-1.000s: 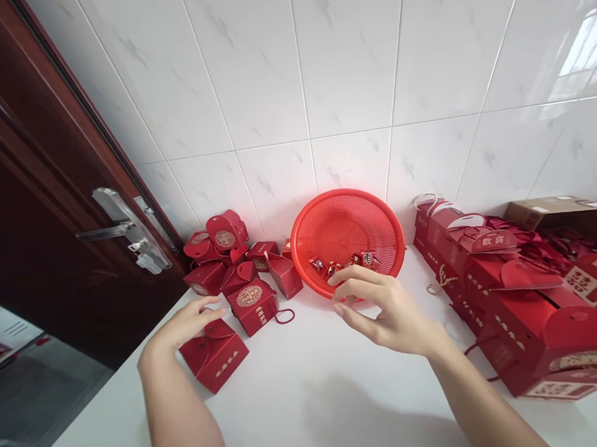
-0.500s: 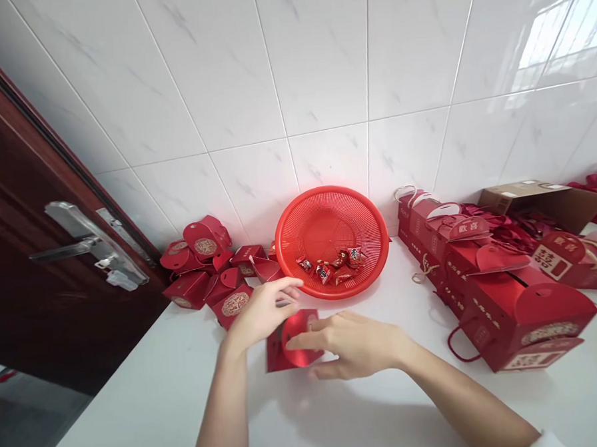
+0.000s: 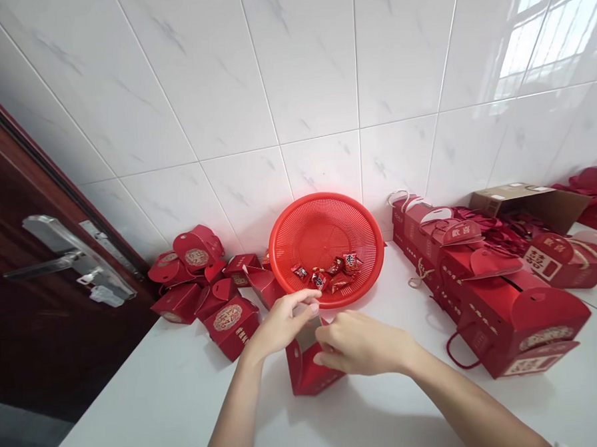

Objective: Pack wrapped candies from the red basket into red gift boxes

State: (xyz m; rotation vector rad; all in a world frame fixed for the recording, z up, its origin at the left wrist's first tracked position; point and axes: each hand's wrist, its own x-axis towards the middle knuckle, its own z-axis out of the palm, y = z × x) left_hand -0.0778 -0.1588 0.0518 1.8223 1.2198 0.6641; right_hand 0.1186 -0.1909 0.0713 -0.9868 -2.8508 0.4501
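Note:
A small red box stands on the white table between my hands, its top open and its pale inside showing. My left hand is at the box's back left, thumb and fingers closed at its upper edge. My right hand has its fingers curled over the right side of the box, at a flap. The right fingertips are partly hidden. Just behind the hands, a red plastic basket leans by the wall with several wrapped candies in it.
Several small red boxes are piled at the left near a door handle. On the right stand a row of larger red boxes, a cardboard box and another red box. A tiled wall runs behind.
The small box's top has come open, where its flaps lay over it before. Both hands have closed in on its edges, and the right fingers have curled. The view has shifted slightly.

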